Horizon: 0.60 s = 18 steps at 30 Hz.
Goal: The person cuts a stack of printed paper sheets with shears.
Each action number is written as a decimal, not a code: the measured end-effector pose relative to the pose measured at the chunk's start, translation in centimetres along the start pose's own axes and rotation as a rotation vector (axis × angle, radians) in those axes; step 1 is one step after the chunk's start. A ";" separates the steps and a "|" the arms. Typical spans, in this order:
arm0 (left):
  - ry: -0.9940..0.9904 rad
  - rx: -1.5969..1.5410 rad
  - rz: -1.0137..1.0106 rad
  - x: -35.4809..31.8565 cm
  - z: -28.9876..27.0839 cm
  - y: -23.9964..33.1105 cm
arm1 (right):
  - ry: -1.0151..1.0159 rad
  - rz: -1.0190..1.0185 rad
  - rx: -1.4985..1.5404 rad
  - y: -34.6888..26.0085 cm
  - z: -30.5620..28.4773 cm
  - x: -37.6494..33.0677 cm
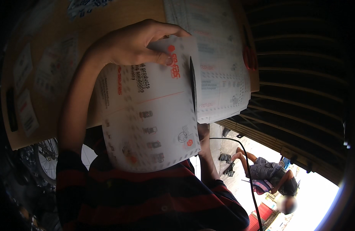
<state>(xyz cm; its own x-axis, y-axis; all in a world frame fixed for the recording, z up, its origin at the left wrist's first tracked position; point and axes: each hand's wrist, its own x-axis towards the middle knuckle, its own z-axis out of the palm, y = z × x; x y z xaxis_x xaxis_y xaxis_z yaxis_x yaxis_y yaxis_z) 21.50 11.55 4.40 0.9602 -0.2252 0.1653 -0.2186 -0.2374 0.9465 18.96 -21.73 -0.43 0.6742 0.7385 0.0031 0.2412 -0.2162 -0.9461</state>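
Observation:
A translucent white sheet [162, 104] with red and dark print hangs curved in front of my body. My left hand [139, 44] grips it near its top right corner, the thumb on the printed face and the other fingers reaching over the edge. Just below the table's edge, my right hand [203, 133] shows only in part beside the sheet's lower right side; its fingers are hidden. Close to the right of the held sheet, a stack of similar printed sheets [223, 84] lies on the table. A narrow dark strip [193, 82] runs between the two.
The brown table [127, 11] carries flat printed pieces [56, 63] at left and a red-handled tool [249, 57] at right. A slatted shutter [296, 69] stands on the right. A black cable [248, 161], a bicycle wheel [46, 158] and another person [268, 173] are beyond.

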 end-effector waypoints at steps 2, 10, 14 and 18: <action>-0.021 -0.011 -0.007 0.1 0.0 0.1 | 0.005 0.008 -0.002 0.1 0.0 -0.1; -0.006 0.036 0.019 0.2 0.4 -0.5 | -0.003 0.057 -0.039 0.1 -0.5 -0.3; -0.061 0.026 -0.061 0.2 0.1 0.0 | -0.006 0.042 -0.011 0.1 -0.4 -0.3; -0.118 0.002 -0.188 0.4 0.5 0.8 | -0.029 0.022 0.038 0.6 -0.6 -0.3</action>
<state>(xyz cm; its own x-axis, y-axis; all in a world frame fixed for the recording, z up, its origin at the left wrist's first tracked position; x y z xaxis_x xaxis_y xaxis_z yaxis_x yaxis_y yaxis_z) 21.61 10.83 5.14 0.9570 -0.2862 -0.0479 -0.0380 -0.2871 0.9571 19.31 -22.45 -0.85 0.6587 0.7520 -0.0264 0.1996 -0.2085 -0.9574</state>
